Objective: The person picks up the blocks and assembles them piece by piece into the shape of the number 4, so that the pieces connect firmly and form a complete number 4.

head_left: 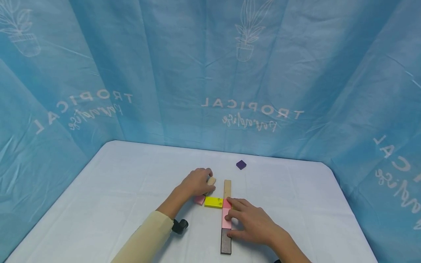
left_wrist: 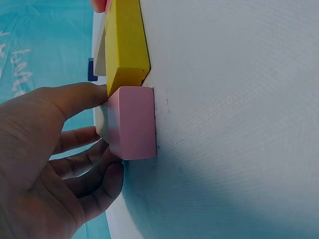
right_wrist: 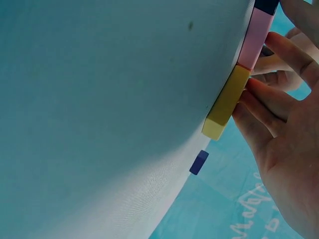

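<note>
My left hand (head_left: 196, 182) grips a pale wooden block (head_left: 211, 180) between thumb and fingers; in the left wrist view it is mostly hidden behind a pink block (left_wrist: 137, 123). That pink block sits at the end of a yellow block (head_left: 213, 202). The yellow block meets a straight row: a tan block (head_left: 227, 188) at the far end, then a deeper pink patch, a light pink block (head_left: 226, 219) and a dark grey block (head_left: 226, 241) nearest me. Fingertips of my right hand (head_left: 251, 221) touch the row's right side, with the fingers spread and slightly bent.
A purple block (head_left: 241, 164) lies alone toward the back of the white-covered table (head_left: 131, 171). Blue printed curtains (head_left: 184, 73) hang around the back and sides. A black wrist-camera mount (head_left: 180, 226) sticks out beside my left sleeve.
</note>
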`<state>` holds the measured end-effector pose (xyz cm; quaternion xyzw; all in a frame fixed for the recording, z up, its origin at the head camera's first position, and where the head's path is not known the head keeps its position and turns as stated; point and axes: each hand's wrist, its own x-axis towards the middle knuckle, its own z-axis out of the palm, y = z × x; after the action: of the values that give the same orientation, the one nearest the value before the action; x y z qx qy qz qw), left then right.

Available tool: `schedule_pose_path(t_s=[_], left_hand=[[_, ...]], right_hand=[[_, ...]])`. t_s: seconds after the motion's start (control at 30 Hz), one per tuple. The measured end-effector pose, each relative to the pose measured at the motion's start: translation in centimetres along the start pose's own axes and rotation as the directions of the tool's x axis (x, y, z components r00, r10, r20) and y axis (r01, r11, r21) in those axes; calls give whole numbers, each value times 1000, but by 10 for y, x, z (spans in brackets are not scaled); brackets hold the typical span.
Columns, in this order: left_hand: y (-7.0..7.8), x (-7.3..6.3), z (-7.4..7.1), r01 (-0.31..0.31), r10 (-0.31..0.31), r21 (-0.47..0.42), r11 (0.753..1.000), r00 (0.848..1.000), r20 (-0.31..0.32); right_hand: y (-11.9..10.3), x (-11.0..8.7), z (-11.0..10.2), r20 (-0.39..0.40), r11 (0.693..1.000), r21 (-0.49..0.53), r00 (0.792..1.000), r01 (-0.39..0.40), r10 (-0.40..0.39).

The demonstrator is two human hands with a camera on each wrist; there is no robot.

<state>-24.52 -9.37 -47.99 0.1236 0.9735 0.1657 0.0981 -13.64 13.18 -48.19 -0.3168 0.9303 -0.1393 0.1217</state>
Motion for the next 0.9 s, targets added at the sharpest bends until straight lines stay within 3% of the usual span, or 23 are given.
schedule_pose_path(t_s=[0.23,0.9], left_hand=[[-1,-4,-1,8,-7,32,999,1000,-27],[-3,-6,-5,-14,14,-9,1000,1000,-18]], right_hand=[[0,-1,1,-12,1000,-11,1000,17,-17],[1,-2,1,-23,1000,-19,1000,19,-20]])
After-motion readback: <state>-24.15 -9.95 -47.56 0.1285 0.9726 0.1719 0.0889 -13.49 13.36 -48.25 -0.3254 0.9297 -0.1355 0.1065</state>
